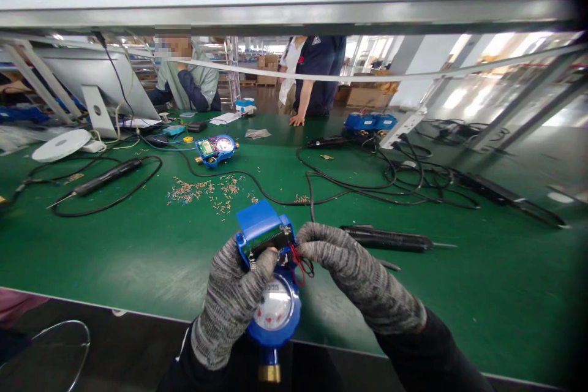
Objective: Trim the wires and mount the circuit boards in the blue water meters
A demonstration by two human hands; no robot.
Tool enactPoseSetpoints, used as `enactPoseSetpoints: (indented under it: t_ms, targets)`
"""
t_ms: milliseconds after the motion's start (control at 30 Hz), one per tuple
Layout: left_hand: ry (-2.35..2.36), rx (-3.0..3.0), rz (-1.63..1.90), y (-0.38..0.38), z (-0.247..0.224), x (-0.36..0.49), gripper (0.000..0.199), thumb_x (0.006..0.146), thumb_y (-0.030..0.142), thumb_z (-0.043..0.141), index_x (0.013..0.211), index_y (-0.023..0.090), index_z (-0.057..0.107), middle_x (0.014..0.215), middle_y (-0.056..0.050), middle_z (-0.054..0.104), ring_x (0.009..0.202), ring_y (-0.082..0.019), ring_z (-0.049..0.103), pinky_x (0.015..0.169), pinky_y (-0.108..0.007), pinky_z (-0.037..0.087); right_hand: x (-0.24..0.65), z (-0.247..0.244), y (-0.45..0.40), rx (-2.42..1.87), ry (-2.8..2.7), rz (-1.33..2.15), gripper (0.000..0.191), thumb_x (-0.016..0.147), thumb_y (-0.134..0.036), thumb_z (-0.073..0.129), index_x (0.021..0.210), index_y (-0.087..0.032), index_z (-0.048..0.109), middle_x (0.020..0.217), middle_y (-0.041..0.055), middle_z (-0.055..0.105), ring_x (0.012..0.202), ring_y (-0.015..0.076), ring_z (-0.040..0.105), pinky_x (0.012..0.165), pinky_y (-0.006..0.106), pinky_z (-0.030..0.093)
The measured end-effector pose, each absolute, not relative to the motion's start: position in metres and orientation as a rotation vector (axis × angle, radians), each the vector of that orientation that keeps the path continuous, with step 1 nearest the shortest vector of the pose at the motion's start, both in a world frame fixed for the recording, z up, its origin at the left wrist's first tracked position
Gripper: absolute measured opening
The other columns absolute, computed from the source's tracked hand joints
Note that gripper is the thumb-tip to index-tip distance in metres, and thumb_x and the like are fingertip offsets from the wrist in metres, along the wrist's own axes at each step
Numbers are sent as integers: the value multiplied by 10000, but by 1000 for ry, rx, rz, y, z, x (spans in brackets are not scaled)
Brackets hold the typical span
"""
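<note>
A blue meter (pixel 275 309) with a round clear dial and a brass fitting is held at the table's front edge. Its upper housing stands open, with a circuit board, a raised blue cover and red and black wires showing. My left hand (pixel 239 300), in a grey knitted glove, is closed around the housing's left side, the thumb on the board. My right hand (pixel 340 254), gloved too, pinches at the housing's right edge beside the wires; what lies between its fingertips is too small to make out.
Small screws (pixel 197 190) lie scattered on the green table (pixel 138 251). A black electric screwdriver (pixel 390 239) lies right of my hands, another (pixel 108 177) at left. A second meter (pixel 217 150), cables and a monitor (pixel 98 89) stand behind. A shelf crosses above; people are across the table.
</note>
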State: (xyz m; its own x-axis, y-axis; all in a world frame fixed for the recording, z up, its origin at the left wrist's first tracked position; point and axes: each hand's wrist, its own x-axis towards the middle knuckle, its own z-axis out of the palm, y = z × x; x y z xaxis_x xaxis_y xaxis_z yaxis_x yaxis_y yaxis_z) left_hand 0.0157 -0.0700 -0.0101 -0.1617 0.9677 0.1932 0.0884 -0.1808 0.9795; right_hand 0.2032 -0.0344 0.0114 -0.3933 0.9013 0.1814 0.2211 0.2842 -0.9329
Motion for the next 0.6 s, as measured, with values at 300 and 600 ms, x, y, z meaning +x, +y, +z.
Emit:
enactPoseSetpoints:
  t_ms: [300,600]
  targets:
    - [1311,1373,1408,-65,-9,22,224,845,275,692,1054,195,704,1017,-53,773,921,-213,720,862,-328,556,193,7,-40,-1219,-1995,427,136,888,-225,521,843,-192,645,821,76,649,814,251,569,812,457,428]
    - [965,1175,1297,-57,-4,12,317,800,323,753,1073,163,731,925,-76,767,853,-216,711,797,-307,558,212,21,-25,-1111,-2094,580,79,890,-255,595,846,-221,652,846,37,673,815,212,594,789,379,473]
